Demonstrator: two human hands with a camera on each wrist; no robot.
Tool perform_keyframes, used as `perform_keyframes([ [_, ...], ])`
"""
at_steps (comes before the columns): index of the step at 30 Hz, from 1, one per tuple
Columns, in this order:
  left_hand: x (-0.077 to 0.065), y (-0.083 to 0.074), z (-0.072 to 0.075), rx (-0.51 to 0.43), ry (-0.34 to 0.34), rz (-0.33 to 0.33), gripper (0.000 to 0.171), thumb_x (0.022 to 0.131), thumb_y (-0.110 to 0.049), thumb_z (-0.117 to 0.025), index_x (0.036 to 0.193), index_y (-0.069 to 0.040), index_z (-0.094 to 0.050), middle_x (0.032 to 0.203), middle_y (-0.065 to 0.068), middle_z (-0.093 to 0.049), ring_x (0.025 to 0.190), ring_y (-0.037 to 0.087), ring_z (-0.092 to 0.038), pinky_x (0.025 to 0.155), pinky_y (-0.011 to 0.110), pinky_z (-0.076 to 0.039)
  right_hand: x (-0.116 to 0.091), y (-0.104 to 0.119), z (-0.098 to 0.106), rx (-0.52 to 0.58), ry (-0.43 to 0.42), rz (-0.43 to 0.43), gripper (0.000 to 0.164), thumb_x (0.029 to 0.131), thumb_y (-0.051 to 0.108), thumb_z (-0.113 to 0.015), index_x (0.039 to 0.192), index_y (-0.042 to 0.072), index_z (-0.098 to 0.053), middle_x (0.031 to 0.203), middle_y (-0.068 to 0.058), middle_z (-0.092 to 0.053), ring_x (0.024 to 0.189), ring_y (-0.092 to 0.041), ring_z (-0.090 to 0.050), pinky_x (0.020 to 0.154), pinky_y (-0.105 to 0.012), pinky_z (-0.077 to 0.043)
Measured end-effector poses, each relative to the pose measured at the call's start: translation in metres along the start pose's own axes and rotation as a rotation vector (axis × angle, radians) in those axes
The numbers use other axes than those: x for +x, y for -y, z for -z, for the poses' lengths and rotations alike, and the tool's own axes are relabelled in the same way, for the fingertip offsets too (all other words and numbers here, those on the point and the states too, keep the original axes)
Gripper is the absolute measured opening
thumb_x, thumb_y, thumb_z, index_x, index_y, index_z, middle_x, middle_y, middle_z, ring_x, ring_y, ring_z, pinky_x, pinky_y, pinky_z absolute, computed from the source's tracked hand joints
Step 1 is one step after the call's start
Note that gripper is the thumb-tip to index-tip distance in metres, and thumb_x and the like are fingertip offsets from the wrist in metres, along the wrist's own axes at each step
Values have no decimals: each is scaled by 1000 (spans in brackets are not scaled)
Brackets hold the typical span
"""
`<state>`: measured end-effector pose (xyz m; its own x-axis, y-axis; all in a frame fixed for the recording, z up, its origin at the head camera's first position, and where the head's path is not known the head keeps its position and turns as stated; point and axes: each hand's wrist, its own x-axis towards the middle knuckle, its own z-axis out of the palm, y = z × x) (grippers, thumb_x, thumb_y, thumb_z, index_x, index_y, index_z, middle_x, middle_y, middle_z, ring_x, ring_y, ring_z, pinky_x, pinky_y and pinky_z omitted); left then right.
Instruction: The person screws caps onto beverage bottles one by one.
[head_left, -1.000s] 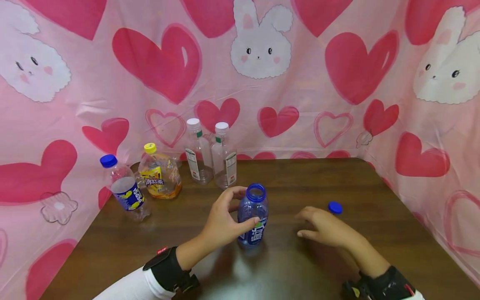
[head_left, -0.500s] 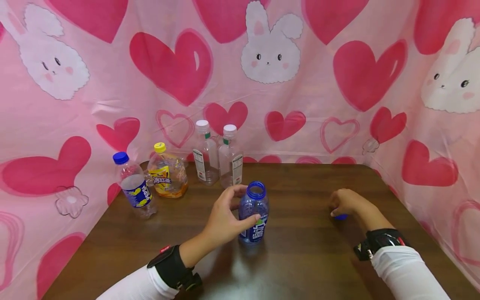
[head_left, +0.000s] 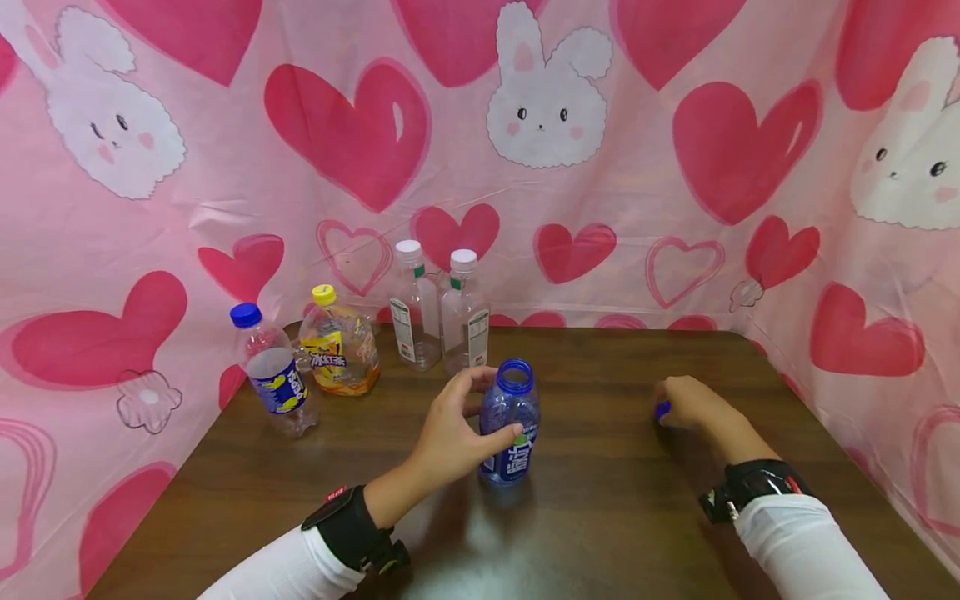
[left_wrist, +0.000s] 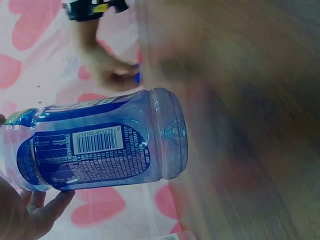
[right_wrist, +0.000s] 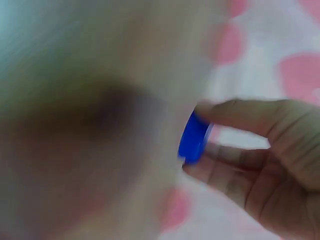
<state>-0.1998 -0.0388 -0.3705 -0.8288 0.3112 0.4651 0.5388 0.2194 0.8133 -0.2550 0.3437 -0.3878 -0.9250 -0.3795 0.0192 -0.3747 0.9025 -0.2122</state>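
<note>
My left hand grips a clear blue plastic bottle by its side, thumb across the front and fingers behind. The bottle is upright, its mouth uncapped. In the left wrist view a barcode label shows on its side. To the right, my right hand pinches a blue bottle cap between thumb and fingertips, above the tabletop. In the right wrist view the cap is held by its edges, tipped on its side.
On the wooden table, a Pepsi bottle with a blue cap and a yellow-capped tea bottle stand at the left. Two clear white-capped bottles stand at the back. A pink heart-patterned cloth hangs behind.
My right hand has moved right to the blue cap, taken hold of it and lifted it from the table. My left hand keeps its grip on the bottle. The head view has shifted slightly.
</note>
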Motion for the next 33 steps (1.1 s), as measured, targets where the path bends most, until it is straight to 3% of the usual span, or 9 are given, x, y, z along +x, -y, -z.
perform_keyframes([
  [4,5,2,-1,8,9,4,62,77,-25,-84,129,-16,-52,121,2,-60,112,19,-59,86,45,-54,16,51,41,146,-73,112,26,80,7,-77,103,-1,-70,95,-9,-70,86,-27,-65,76,-45,-56],
  [9,14,5,-2,41,9,-9,63,76,-25,-84,129,-16,-52,125,3,-60,114,19,-58,85,43,-55,28,131,98,322,-116,328,36,82,11,-78,117,6,-68,112,-7,-68,99,-26,-67,82,-42,-56],
  [14,20,6,-2,62,9,-32,63,75,-23,-85,129,-14,-52,123,3,-60,113,17,-59,83,41,-56,35,178,127,253,-81,518,37,83,15,-78,119,12,-69,115,-1,-67,101,-18,-63,84,-39,-56],
  [21,22,4,-3,50,23,-34,63,75,-21,-85,128,-14,-53,119,3,-61,108,16,-60,81,40,-56,44,199,132,115,8,620,33,81,11,-79,113,9,-71,109,-1,-68,98,-16,-61,82,-33,-55],
  [26,24,4,-4,44,37,-24,63,75,-21,-86,128,-15,-53,120,2,-60,108,16,-59,82,37,-56,45,203,131,88,70,633,33,80,6,-79,112,8,-72,106,0,-69,97,-16,-62,83,-33,-55],
  [33,24,2,-5,25,49,-18,63,75,-23,-86,129,-14,-53,120,2,-60,109,16,-59,85,36,-55,42,203,134,106,84,642,34,79,-1,-78,111,8,-73,109,-1,-69,102,-20,-64,82,-34,-56],
])
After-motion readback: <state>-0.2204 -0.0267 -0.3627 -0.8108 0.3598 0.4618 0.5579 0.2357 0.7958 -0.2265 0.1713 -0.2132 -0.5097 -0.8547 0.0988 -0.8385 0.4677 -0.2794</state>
